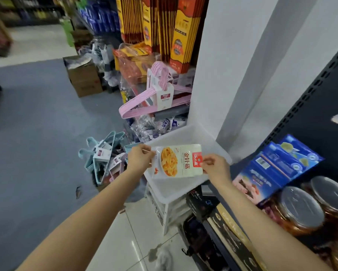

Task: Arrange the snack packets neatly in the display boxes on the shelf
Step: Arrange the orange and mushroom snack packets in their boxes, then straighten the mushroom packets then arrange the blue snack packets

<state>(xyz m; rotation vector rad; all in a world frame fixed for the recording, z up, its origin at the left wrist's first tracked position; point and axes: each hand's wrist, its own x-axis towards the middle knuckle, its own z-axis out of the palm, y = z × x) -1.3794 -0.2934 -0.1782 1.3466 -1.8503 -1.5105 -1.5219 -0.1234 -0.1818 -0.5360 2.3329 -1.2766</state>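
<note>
A white snack packet (pixel 178 161) with a picture of yellow strips and a red label is held flat in mid-air, turned sideways. My left hand (pixel 139 159) pinches its left end. At the other end, my right hand (pixel 216 168) pinches the edge by the red label. The packet hovers over a white plastic bin (pixel 213 144) that stands on a white rack; the part of its inside that shows is bare. The dark shelf (pixel 320 106) rises at the right.
A blue box (pixel 277 167) and several foil-lidded jars (pixel 301 208) sit on the shelf at right. Dark boxes (pixel 222 222) lie below. Pink hangers (pixel 154 98), blue hangers (pixel 103 153) and a cardboard carton (pixel 84 77) crowd the floor at left of a white pillar (pixel 232 65).
</note>
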